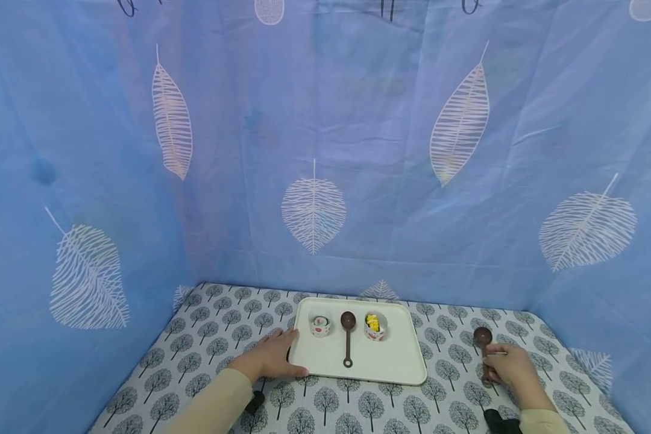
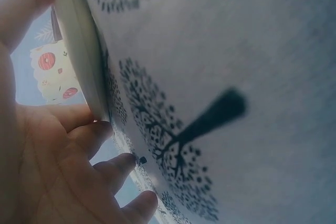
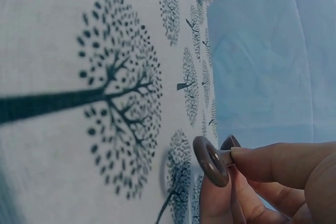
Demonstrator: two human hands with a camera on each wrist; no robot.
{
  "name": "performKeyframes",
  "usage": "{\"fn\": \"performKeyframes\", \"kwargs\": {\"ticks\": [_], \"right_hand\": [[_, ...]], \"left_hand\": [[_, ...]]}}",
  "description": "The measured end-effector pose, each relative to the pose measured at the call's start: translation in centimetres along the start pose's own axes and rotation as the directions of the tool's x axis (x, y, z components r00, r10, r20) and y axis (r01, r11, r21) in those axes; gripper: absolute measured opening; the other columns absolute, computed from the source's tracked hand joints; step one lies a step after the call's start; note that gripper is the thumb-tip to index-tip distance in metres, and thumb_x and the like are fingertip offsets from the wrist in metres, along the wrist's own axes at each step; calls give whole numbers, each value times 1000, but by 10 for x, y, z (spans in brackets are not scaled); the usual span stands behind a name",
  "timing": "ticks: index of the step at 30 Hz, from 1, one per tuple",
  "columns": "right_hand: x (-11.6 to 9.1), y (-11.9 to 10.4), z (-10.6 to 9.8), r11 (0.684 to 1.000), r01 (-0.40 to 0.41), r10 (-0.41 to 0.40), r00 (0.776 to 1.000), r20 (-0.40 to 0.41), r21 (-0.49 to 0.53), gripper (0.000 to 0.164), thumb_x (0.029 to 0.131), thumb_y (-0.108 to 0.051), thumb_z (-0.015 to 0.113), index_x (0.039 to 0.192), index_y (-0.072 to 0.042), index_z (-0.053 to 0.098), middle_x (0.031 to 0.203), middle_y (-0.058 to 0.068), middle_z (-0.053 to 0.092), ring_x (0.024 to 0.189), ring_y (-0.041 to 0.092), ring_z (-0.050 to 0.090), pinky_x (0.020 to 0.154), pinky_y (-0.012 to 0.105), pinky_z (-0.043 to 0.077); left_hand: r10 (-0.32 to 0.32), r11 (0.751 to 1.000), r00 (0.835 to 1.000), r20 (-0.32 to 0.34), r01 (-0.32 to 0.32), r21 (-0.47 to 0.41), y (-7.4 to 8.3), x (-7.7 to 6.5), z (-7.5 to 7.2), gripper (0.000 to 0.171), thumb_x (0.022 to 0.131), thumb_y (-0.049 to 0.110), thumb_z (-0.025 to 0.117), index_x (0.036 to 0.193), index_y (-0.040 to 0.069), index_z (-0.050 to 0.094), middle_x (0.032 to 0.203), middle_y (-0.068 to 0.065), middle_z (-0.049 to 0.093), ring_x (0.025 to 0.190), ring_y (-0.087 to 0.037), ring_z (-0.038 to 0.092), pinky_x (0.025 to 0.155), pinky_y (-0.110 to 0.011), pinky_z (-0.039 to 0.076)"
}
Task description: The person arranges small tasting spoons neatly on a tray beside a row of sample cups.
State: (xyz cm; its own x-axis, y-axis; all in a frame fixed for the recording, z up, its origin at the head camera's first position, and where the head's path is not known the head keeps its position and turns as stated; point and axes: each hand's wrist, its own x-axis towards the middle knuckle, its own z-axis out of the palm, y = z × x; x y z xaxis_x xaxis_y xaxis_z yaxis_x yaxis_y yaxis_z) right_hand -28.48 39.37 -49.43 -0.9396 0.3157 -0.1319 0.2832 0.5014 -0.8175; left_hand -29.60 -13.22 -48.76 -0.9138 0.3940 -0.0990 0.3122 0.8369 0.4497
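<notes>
My left hand (image 1: 273, 355) rests at the left end of a cream tray (image 1: 385, 364), fingers spread and thumb along the front edge. In the left wrist view its fingertips touch the tray's rim (image 2: 86, 45). On the tray lie a brown long-handled spoon (image 1: 348, 340) and two paper cups. The left cup (image 1: 320, 331) holds something pale and greenish, too small to tell. Yellow pieces (image 1: 372, 323) fill the right cup (image 1: 378, 336). Off to the tray's right, my right hand (image 1: 512, 369) pinches the handle of a second brown spoon (image 1: 483, 336), whose ring end (image 3: 205, 167) faces the right wrist camera.
A cloth printed with trees (image 1: 325, 407) covers the table. Blue curtains (image 1: 380, 223) with white leaves hang behind it and on both sides. Dark bands (image 1: 501, 422) sit near both wrists.
</notes>
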Motion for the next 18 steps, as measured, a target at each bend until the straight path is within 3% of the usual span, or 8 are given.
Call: {"fn": "performKeyframes", "kwargs": {"ticks": [11,18], "right_hand": [[-5,-8,-4,1000,17,-17,1000,3,-20,46,93,-4,62,132,16,48,79,8,67,59,18,62,53,34,55],[-9,-14,-5,1000,29,-29,999,-14,-9,44,93,0,63,132,17,48,88,15,71,62,19,64,54,36,56]], "left_hand": [[5,1000,1000,4,-5,-6,-1,-1,-1,107,78,60,77,156,1,31,159,-21,33,146,-47,25,118,-64,18],[4,1000,1000,2,-4,-2,0,-1,-1,107,78,59,78,155,1,32,159,-21,33,146,-47,25,117,-64,18]]}}
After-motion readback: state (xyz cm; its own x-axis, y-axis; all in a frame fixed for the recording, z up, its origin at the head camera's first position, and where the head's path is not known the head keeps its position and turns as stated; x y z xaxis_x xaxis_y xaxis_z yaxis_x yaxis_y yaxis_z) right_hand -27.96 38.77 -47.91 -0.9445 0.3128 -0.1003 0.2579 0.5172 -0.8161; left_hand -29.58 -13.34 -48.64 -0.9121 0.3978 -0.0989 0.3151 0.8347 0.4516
